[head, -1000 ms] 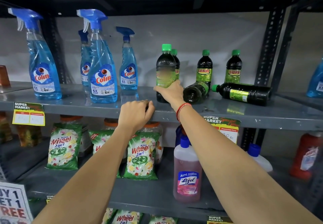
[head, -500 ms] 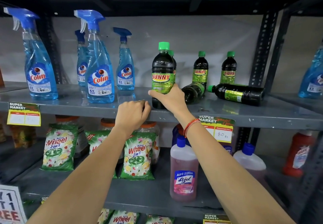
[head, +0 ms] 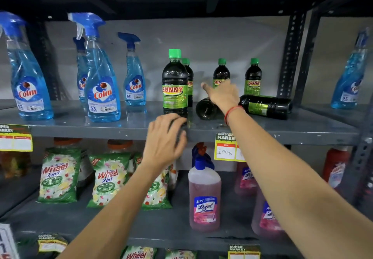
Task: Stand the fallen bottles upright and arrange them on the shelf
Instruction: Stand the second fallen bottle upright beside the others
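Observation:
A dark Sunny bottle (head: 174, 85) with a green cap stands upright at the front of the grey shelf (head: 282, 131). Three more stand behind it, at the back. Two lie fallen: one (head: 206, 109) with its base toward me, another (head: 266, 106) on its side to the right. My right hand (head: 223, 95) hovers over the first fallen bottle, fingers apart, holding nothing. Down at the shelf's front edge, my left hand (head: 164, 139) is open, just below the upright front bottle.
Blue Colin spray bottles (head: 103, 89) stand on the left of the same shelf, another (head: 352, 81) in the bay to the right. A black upright post (head: 290, 56) bounds the shelf. Below are Wheel detergent packs (head: 59, 175) and pink Lizol bottles (head: 204, 196).
My right hand let go of the upright front bottle and moved right and back over the fallen bottle. My left hand opened from a fist and slid right along the shelf edge.

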The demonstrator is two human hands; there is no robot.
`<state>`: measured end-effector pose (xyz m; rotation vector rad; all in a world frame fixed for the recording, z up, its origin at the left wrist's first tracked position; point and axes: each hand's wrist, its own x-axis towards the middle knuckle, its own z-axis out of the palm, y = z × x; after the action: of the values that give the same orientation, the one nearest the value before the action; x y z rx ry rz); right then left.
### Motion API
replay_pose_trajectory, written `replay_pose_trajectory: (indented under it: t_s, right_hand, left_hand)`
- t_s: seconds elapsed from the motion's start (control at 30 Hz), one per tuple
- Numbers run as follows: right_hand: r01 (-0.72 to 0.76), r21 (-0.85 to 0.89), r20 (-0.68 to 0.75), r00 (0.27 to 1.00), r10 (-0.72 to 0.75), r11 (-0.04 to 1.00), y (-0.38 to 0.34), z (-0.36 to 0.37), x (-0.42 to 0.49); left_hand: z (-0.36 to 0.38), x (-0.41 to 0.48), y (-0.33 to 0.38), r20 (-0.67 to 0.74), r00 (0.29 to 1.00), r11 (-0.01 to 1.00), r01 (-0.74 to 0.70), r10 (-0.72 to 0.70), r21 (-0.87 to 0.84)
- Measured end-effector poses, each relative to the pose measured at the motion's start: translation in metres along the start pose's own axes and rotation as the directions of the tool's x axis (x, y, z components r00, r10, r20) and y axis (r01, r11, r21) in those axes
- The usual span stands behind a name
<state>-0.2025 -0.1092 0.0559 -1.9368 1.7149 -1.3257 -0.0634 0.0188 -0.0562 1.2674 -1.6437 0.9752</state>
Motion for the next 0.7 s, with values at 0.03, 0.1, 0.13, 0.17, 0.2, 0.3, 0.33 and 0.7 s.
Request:
replay_pose_trajectory:
  t_s: [0.03,0.1,0.13,0.17,0.2,0.3,0.33,0.7]
  right_hand:
    - [-0.097,0.020,0.104,0.990,0.094,0.995,0.002,0.000,0.007]
    - [-0.253,0.097,0.303,0.929,0.214,0.963,0.008,0.003,0.016]
    - [-0.302,0.135,0.380,0.896,0.232,0.944,0.010,0.004,0.019]
    - [-0.332,0.174,0.431,0.872,0.231,0.927,0.011,0.005,0.021]
    - [-0.354,0.206,0.464,0.856,0.228,0.912,0.012,0.006,0.024]
    - [-0.445,0.298,0.518,0.818,0.249,0.844,0.018,0.007,0.026]
    - [-0.475,0.331,0.523,0.812,0.260,0.816,0.021,0.008,0.028]
    - [-0.201,0.640,0.144,0.979,0.142,0.741,0.029,0.009,0.020]
  left_hand:
    - [0.003,0.007,0.010,0.035,0.997,0.997,-0.074,0.074,-0.011]
    - [0.012,0.021,0.029,0.121,0.984,0.991,-0.130,0.133,-0.032]
    - [0.016,0.026,0.036,0.157,0.980,0.992,-0.119,0.122,-0.030]
    - [0.021,0.029,0.040,0.184,0.978,0.995,-0.092,0.095,-0.022]
    - [0.025,0.031,0.043,0.203,0.977,0.998,-0.058,0.059,-0.013]
    - [0.034,0.028,0.045,0.226,0.974,1.000,-0.009,0.004,0.018]
    - [0.035,0.027,0.046,0.221,0.975,0.999,-0.013,0.006,0.030]
    - [0.043,0.027,0.053,0.145,0.989,0.997,0.027,-0.036,0.067]
